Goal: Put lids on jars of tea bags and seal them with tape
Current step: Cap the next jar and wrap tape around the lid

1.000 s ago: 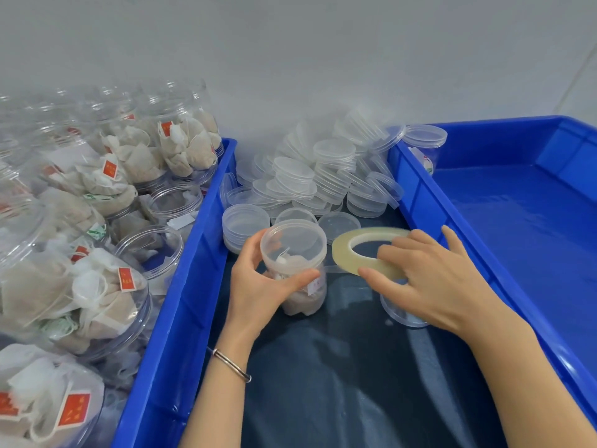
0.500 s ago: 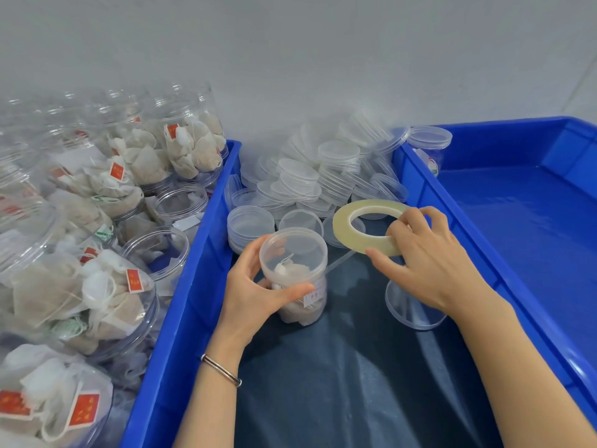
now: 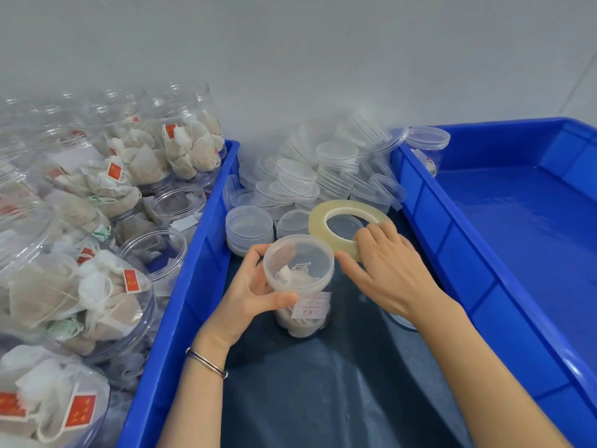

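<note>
The right hand (image 3: 392, 270) pinches the tape roll (image 3: 347, 225) and has brought it closer, its edge now just beside the lidded tea-bag jar (image 3: 300, 286). The left hand (image 3: 255, 292) still grips that jar, upright in the blue bin (image 3: 193, 286), before the lid pile (image 3: 323, 176).

Bright, even light, soft shadows, wide-angle bending and slight blur at edges.

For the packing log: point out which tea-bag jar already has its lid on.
The small jar gripped by the left hand in the middle blue tray; the jars at left stand open-mouthed.
</note>
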`<state>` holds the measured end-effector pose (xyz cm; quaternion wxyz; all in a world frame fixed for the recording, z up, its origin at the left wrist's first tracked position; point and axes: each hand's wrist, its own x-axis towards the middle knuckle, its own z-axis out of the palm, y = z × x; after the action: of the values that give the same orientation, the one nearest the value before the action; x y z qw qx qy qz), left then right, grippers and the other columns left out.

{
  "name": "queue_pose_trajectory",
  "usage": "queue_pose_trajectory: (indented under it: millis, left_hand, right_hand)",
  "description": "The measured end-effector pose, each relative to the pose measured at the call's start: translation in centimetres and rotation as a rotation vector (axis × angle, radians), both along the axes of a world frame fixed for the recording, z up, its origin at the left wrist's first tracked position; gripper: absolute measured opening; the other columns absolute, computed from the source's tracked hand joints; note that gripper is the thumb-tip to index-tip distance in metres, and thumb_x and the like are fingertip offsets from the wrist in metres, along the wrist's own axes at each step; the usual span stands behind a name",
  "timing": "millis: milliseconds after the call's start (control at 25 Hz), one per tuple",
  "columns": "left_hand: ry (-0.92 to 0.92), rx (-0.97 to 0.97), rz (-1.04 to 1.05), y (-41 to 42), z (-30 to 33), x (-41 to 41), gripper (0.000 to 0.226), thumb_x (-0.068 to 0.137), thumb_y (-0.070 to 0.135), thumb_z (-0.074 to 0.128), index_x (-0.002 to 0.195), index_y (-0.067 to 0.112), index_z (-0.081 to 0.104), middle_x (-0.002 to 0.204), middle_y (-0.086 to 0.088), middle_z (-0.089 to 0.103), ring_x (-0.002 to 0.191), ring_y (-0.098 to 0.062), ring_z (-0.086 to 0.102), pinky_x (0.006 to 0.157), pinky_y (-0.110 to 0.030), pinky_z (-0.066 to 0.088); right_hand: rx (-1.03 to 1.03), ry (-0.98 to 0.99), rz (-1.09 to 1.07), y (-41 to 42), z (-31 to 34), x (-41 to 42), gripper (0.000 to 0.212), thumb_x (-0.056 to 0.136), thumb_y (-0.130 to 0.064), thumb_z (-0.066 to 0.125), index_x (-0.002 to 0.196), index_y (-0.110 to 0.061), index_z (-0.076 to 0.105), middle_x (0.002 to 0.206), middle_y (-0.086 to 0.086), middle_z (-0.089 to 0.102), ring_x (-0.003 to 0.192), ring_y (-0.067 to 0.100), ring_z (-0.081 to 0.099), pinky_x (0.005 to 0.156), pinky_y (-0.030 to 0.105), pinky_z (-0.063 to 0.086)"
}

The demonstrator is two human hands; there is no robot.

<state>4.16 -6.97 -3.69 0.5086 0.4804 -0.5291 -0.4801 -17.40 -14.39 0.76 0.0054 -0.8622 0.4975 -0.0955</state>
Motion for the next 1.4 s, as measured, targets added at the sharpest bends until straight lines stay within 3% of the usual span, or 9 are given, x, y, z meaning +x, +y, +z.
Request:
queue_pose_trajectory:
  millis: [200,360,520,680,880,1040,1160,1320,1400]
  left_hand:
    - [-0.067,-0.035,0.117,1.0,0.0,-0.8,0.08,0.073,0.024,0.081,0.141,0.029,0.04,0.135,0.01,0.047,0.124,0.009,0.046,0.095,-0.01,0.043]
    - [0.009,-0.119,0.225,2.4,-0.2,-2.4,0.072,0.081,0.025,0.076,0.141,0.025,0.036,0.137,0.015,0.053,0.13,-0.002,0.046,0.105,-0.019,0.04]
    - [-0.079,-0.164,0.41,1.6,-0.4,-6.4,0.107,0.044,0.038,0.089,0.134,0.028,0.034,0.133,0.019,0.047,0.128,-0.007,0.046,0.102,-0.023,0.044]
    - [-0.124,-0.217,0.593,0.6,-0.3,-6.5,0.094,0.036,0.049,0.091,0.119,0.029,0.05,0.112,0.027,0.057,0.11,0.002,0.055,0.087,-0.009,0.044]
    - [-0.169,-0.227,0.446,0.8,-0.2,-3.5,0.078,0.047,0.038,0.087,0.117,0.022,0.056,0.115,0.016,0.063,0.113,-0.005,0.058,0.088,-0.01,0.044]
    - [-0.167,-0.201,0.33,0.8,-0.2,-2.2,0.08,0.049,0.033,0.086,0.12,0.019,0.055,0.119,0.008,0.064,0.115,-0.008,0.058,0.09,-0.014,0.044]
    - [-0.18,-0.166,0.196,0.6,0.0,-1.7,0.083,0.049,0.031,0.086,0.125,0.021,0.054,0.124,0.006,0.062,0.119,-0.01,0.056,0.094,-0.017,0.044]
    - [-0.197,-0.125,0.127,0.6,0.4,-1.3,0.098,0.045,0.035,0.085,0.134,0.022,0.047,0.135,0.0,0.052,0.126,-0.009,0.049,0.104,-0.026,0.043]
    - [-0.17,-0.098,0.125,0.9,0.5,-1.2,0.107,0.043,0.032,0.086,0.14,0.026,0.041,0.135,0.002,0.054,0.125,-0.006,0.05,0.1,-0.023,0.045]
  right_hand:
    - [0.016,-0.031,0.005,0.8,0.1,-0.6,0.029,0.097,-0.042,0.021,0.089,-0.018,0.036,0.092,-0.006,0.037,0.088,0.017,0.032,0.092,0.04,0.033]
    - [0.029,-0.016,0.055,1.2,0.8,-1.4,0.039,0.092,-0.057,0.016,0.096,-0.026,0.04,0.089,-0.015,0.04,0.085,0.011,0.037,0.101,0.048,0.029]
    - [0.031,-0.055,0.046,2.5,0.4,-2.0,0.051,0.085,-0.071,0.019,0.099,-0.03,0.046,0.08,-0.017,0.045,0.085,0.01,0.039,0.088,0.042,0.038]
    - [-0.029,-0.049,0.013,3.5,0.3,-2.9,0.06,0.079,-0.077,0.012,0.094,-0.034,0.05,0.073,-0.014,0.05,0.082,0.009,0.037,0.08,0.036,0.037]
    - [-0.101,-0.019,-0.011,3.2,0.4,-3.7,0.062,0.076,-0.074,0.014,0.074,-0.023,0.048,0.072,-0.011,0.044,0.084,0.006,0.035,0.108,0.045,0.027]
    - [-0.163,-0.095,-0.072,2.3,0.6,-4.8,0.057,0.078,-0.07,0.021,0.069,-0.018,0.044,0.069,-0.008,0.041,0.081,0.011,0.035,0.092,0.042,0.038]
    - [-0.149,-0.063,-0.087,1.6,0.5,-3.8,0.059,0.077,-0.072,0.015,0.072,-0.02,0.042,0.073,-0.007,0.043,0.084,0.012,0.037,0.08,0.034,0.036]
    - [-0.101,-0.026,-0.037,0.6,0.1,-1.7,0.059,0.081,-0.072,0.014,0.083,-0.023,0.046,0.084,-0.012,0.043,0.095,0.012,0.041,0.085,0.036,0.037]
    - [-0.089,-0.034,-0.016,0.3,-0.2,-1.1,0.059,0.082,-0.071,0.013,0.086,-0.023,0.047,0.087,-0.013,0.043,0.098,0.011,0.04,0.087,0.036,0.036]
